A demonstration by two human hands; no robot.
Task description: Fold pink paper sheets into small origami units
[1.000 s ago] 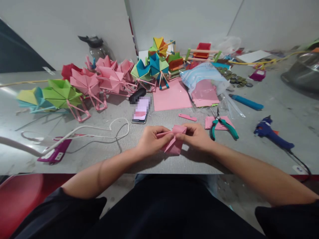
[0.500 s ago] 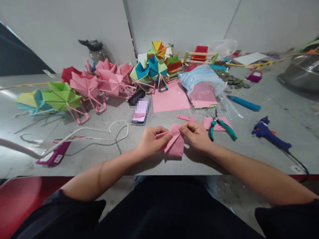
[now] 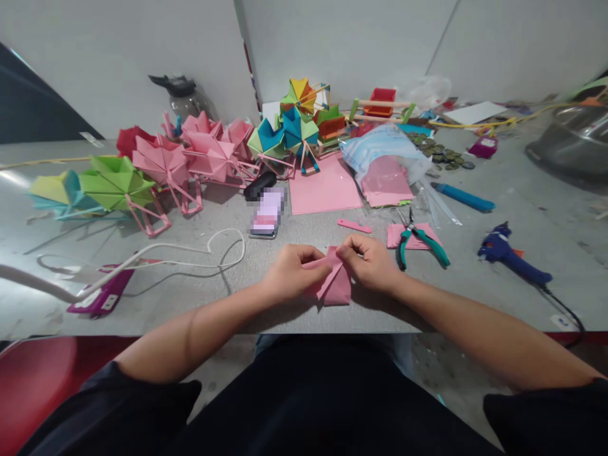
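Taking the folded pink paper [image 3: 335, 286] near the front edge of the bench [image 3: 190, 297] as the landmark and reading from the left: far to its left a purple device [image 3: 102, 294] lies with a white cable [image 3: 190, 250] looping back toward the paper. Behind and left of the paper stands a row of finished paper wheels [image 3: 142, 171] in green, red and pink, each on a stick frame. Straight behind it a phone [image 3: 267, 214] lies flat, with multicoloured wheels [image 3: 292, 126] further back.

The left hand [image 3: 292, 272] is closed on the paper's left side, fingers curled over a fold. The right hand [image 3: 370, 261] pinches the paper's top edge between thumb and fingertips, so both hands grip the same piece, which rests low against the bench.

Just right of the paper lie green-handled pliers [image 3: 420, 240] on small pink squares [image 3: 408, 234]; behind them sit a flat pink sheet [image 3: 323, 183] and a plastic bag [image 3: 384, 158] of more pink paper. Farther right a blue glue gun [image 3: 510, 259] rests on the bench.

Judging by the finished wheels, this piece is an early stage: it is creased but not yet opened into a segment, and no stick frame is attached.
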